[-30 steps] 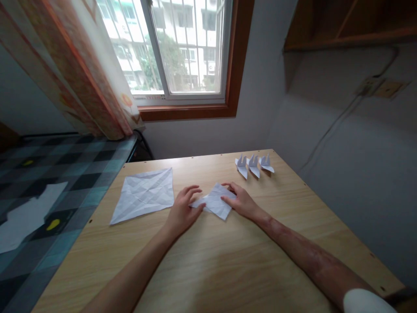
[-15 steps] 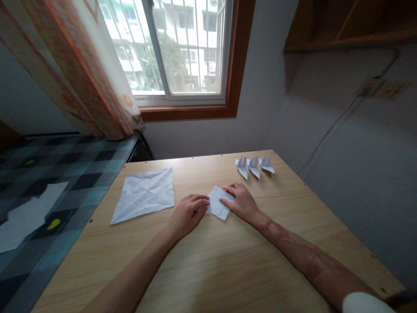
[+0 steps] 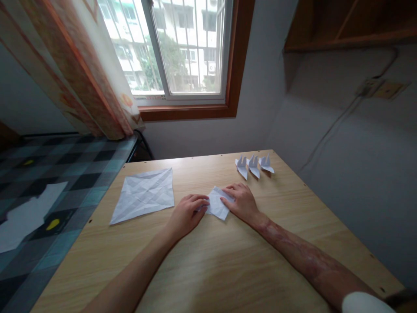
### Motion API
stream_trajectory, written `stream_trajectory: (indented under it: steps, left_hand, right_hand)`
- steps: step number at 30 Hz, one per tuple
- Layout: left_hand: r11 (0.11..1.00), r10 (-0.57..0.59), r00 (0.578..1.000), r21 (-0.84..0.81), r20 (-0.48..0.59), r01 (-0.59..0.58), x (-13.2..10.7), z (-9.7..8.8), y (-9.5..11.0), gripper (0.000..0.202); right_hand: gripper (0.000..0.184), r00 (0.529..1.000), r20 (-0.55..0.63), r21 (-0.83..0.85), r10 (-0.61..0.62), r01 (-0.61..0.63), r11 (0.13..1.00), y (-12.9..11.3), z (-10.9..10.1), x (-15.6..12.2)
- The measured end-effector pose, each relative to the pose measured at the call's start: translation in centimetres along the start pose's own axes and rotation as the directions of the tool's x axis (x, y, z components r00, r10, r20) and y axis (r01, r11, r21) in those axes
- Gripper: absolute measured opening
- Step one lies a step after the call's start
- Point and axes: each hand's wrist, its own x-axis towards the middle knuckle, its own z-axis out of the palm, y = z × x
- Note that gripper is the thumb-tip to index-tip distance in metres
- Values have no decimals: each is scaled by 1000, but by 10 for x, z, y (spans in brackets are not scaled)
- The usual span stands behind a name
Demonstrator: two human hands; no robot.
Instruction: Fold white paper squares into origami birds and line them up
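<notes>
Between my two hands a folded piece of white paper (image 3: 217, 204) lies on the wooden table (image 3: 208, 261). My left hand (image 3: 189, 213) is closed on its left end, with the fingertips covering that edge. My right hand (image 3: 240, 201) grips the right side, thumb on top and fingers along the far edge. Left of my hands lies a square sheet of creased white paper (image 3: 145, 194), spread flat. Three folded paper cranes (image 3: 253, 166) stand in a row near the table's far right corner.
A window (image 3: 185, 48) and a patterned curtain (image 3: 74, 65) are beyond the table. At the left, a checked cloth surface (image 3: 87, 161) bears more white paper (image 3: 32, 215). A wooden shelf (image 3: 352, 26) hangs at upper right, above a wall socket (image 3: 389, 90) with a cable.
</notes>
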Motion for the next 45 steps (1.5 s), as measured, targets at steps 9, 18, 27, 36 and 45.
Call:
stream_trajectory:
  steps: [9,18,27,36,45]
  left_hand:
    - [1000,3,1000,10,-1,-3,-1,0,1,22]
    - [997,31,1000,74,2,-31,0,-1,5,23]
    - [1000,2,1000,-4,-19,-3,0,-1,6,20]
    - [990,-49,999,-130,-3,48,1,-13,17,23]
    - [939,-209,977,-289,-43,188,1,-4,4,19]
  right_hand:
    - [8,999,-33,1,38,-38,999,3,4,2]
    - [42,992,16,344,122,-120,931,6,-2,6]
    - [41,908,210,378,-363,267,886,-13,-21,2]
    - [51,850,295,243,-436,374,895,-22,-25,1]
    - [28,911,187,256,-367,315,914,-12,-7,-1]
